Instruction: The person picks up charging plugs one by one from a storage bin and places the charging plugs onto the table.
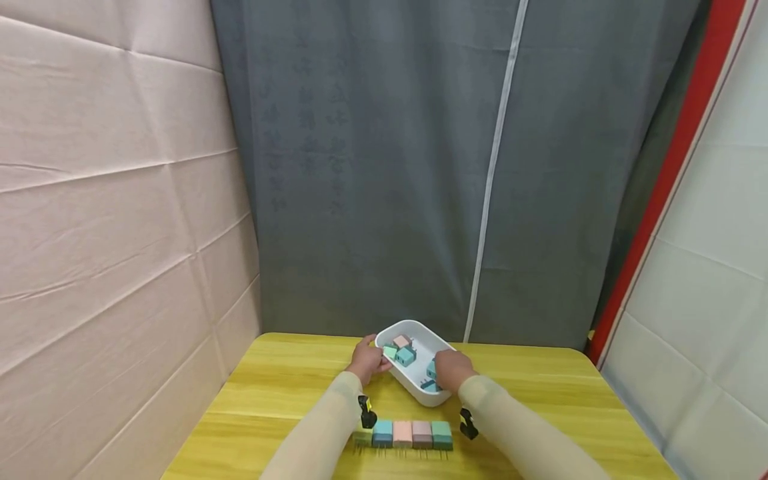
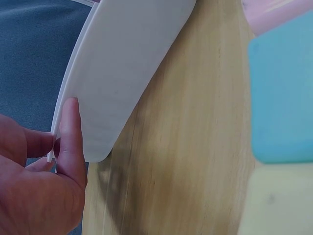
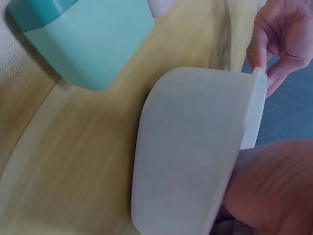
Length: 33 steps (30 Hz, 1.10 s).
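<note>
A white plastic bin with rounded corners lies diagonally between the hands. My left hand pinches its rim at the left, with thumb and fingers on either side of the wall in the left wrist view. Inside, at that end, are a pink block, a pale green block and a teal block. My right hand reaches over the near right wall into the bin, beside another teal block. Its fingertips are hidden by the hand itself and by the bin wall in the right wrist view.
Nearer the body, a row of pastel two-tone blocks with thin pins stands on the wooden table, among them a blue block, a pink block and a green block. A grey curtain hangs behind the table.
</note>
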Each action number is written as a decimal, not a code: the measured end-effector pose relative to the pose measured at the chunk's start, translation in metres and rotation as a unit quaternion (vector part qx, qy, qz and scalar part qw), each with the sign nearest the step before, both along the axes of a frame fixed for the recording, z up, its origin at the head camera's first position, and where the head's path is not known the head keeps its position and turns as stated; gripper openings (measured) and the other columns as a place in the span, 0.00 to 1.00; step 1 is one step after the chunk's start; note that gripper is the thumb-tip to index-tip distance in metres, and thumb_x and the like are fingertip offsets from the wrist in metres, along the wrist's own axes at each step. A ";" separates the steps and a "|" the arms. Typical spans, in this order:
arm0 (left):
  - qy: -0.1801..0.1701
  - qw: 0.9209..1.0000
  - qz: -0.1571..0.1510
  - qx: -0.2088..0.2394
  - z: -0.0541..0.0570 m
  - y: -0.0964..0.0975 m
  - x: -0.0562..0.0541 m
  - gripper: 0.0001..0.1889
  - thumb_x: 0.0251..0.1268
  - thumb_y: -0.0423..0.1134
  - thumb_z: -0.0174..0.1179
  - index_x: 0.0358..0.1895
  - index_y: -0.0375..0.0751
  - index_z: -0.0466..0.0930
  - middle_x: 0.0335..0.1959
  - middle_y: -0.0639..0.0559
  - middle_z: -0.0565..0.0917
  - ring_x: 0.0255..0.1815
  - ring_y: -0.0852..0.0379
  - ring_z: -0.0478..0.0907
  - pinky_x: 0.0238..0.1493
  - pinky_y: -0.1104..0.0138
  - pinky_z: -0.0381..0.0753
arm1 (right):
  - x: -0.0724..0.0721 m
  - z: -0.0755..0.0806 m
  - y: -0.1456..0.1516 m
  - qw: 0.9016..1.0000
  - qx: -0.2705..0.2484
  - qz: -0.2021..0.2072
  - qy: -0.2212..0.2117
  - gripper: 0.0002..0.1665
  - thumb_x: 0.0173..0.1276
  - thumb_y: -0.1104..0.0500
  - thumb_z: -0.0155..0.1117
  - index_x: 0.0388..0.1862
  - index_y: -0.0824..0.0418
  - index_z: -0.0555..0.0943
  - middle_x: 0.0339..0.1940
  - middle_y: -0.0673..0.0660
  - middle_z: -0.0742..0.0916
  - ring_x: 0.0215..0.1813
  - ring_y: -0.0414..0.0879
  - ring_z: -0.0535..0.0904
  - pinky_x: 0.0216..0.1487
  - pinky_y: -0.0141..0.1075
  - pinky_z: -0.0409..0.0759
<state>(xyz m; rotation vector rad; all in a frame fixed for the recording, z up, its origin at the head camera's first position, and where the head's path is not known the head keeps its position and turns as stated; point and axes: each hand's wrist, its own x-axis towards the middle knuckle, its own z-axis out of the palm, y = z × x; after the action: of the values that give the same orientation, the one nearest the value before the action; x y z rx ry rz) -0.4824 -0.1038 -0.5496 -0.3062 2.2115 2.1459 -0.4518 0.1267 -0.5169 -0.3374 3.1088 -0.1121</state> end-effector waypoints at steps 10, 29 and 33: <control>0.001 1.000 -0.007 0.007 0.002 0.001 0.001 0.34 0.80 0.24 0.49 0.87 0.36 0.59 0.50 0.33 0.83 0.31 0.55 0.85 0.39 0.64 0.95 | -0.003 -0.005 -0.004 1.000 -0.013 -0.021 -0.001 0.12 0.73 0.60 0.78 0.50 0.64 0.89 0.40 0.60 0.88 0.43 0.56 0.80 0.64 0.55 0.89; 0.000 1.000 0.000 0.001 0.004 0.003 0.004 0.34 0.80 0.24 0.49 0.87 0.35 0.60 0.50 0.33 0.83 0.30 0.56 0.84 0.43 0.62 0.95 | -0.006 -0.008 0.001 0.998 -0.054 -0.016 -0.004 0.16 0.69 0.60 0.81 0.51 0.66 0.87 0.42 0.61 0.87 0.42 0.56 0.80 0.62 0.54 0.90; -0.002 1.000 0.000 -0.003 0.007 0.003 0.006 0.34 0.81 0.24 0.49 0.87 0.36 0.60 0.52 0.33 0.83 0.32 0.55 0.85 0.46 0.61 0.95 | -0.005 -0.005 0.003 0.998 -0.061 -0.010 -0.005 0.19 0.66 0.60 0.84 0.52 0.66 0.87 0.43 0.62 0.86 0.43 0.55 0.80 0.61 0.53 0.91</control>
<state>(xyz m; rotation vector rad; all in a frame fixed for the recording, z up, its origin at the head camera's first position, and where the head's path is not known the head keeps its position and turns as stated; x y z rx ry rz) -0.4760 -0.1008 -0.5425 -0.3118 2.2169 2.1366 -0.4572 0.1293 -0.5224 -0.3066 3.1026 -0.3041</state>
